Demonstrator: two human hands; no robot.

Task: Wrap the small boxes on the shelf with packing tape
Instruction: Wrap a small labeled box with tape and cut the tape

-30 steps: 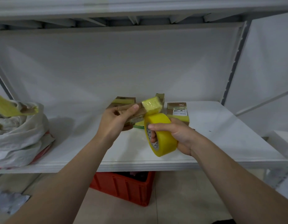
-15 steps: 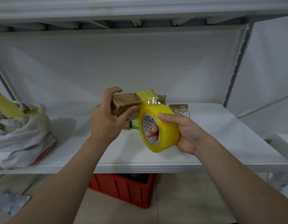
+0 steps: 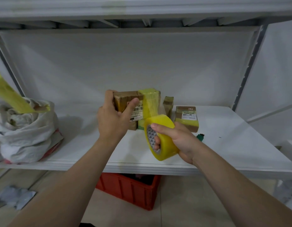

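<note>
Above the white shelf (image 3: 232, 145), centre: one small cardboard box (image 3: 124, 99), lifted clear. The left hand (image 3: 111, 119) grips it, thumb across the labelled face, fingers curled over the far end. At its 5 o'clock: yellow tape roll (image 3: 168, 148), the right hand (image 3: 181, 138) closed round it, fingers through the core. A tape strip (image 3: 151, 104) runs from roll to box. At 3 o'clock, on the shelf: upright box (image 3: 168, 104), taped box (image 3: 187, 118). At 9 o'clock: white sack (image 3: 25, 133).
</note>
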